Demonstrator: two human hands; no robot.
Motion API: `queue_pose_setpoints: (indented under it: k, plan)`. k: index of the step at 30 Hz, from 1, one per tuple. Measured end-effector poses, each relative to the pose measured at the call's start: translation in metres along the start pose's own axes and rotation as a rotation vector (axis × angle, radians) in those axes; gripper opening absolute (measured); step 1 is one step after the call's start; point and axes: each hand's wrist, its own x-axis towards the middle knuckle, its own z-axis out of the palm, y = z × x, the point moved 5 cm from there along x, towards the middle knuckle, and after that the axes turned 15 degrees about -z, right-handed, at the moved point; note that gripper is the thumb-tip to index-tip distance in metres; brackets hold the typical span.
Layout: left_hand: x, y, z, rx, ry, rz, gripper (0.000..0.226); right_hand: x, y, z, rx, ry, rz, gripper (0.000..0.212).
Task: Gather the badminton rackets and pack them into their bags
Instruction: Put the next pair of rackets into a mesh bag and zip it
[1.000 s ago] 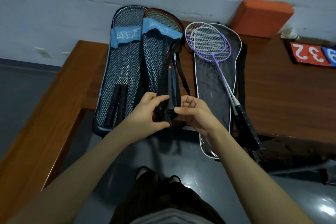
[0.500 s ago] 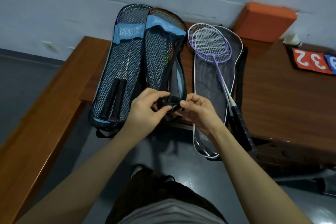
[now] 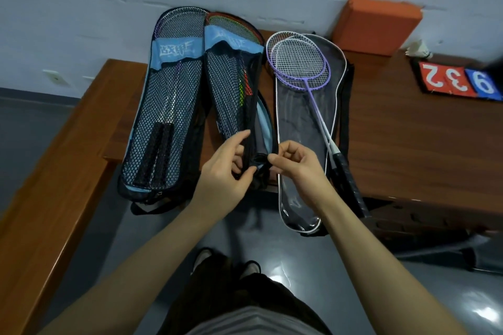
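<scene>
Your left hand (image 3: 221, 168) and right hand (image 3: 295, 164) pinch the near end of the middle mesh bag (image 3: 234, 95) with curled fingers; black with a blue band, it lies on the tabletop (image 3: 408, 130), long axis near to far.

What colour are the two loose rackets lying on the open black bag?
One purple racket and one white racket, overlapping, seen in the head view.

One head-worn view looks steeply down and toward 12 o'clock, close above the table (image 3: 408, 130) edge.
</scene>
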Motion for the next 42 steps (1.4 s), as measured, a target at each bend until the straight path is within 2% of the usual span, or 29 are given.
queue_pose_setpoints:
  k: [6,12,17,19,23,26,34,39,42]
  plan:
    - [0.003,0.006,0.009,-0.010,0.021,0.042,0.046,0.001,0.001,-0.010,0.151,0.063,0.105,0.020]
    - [0.002,0.010,0.014,-0.014,0.049,0.083,0.033,0.007,-0.004,-0.012,0.012,0.065,0.073,0.030]
    - [-0.003,0.002,0.024,-0.038,-0.017,0.045,0.040,0.002,-0.002,-0.016,-0.113,0.062,0.033,0.027]
    - [-0.005,-0.005,0.032,-0.111,-0.065,-0.033,0.043,-0.003,0.004,-0.023,-0.153,0.114,0.030,0.027]
    - [-0.006,-0.019,0.057,-0.429,-0.150,-0.417,0.042,-0.017,0.020,-0.042,-0.100,0.242,0.072,0.024]
    - [-0.005,-0.019,0.071,-0.435,-0.172,-0.492,0.034,-0.026,0.027,-0.050,-0.035,0.242,0.097,0.022]
    - [0.003,-0.010,0.071,-0.484,-0.172,-0.504,0.028,-0.016,0.026,-0.060,-0.031,0.251,0.141,0.031]
    - [0.000,-0.018,0.084,-0.323,-0.241,-0.396,0.030,-0.025,0.036,-0.061,-0.030,0.238,0.158,0.024]
    - [-0.001,-0.023,0.094,-0.096,-0.289,-0.199,0.033,-0.030,0.041,-0.069,-0.053,0.287,0.170,0.018]
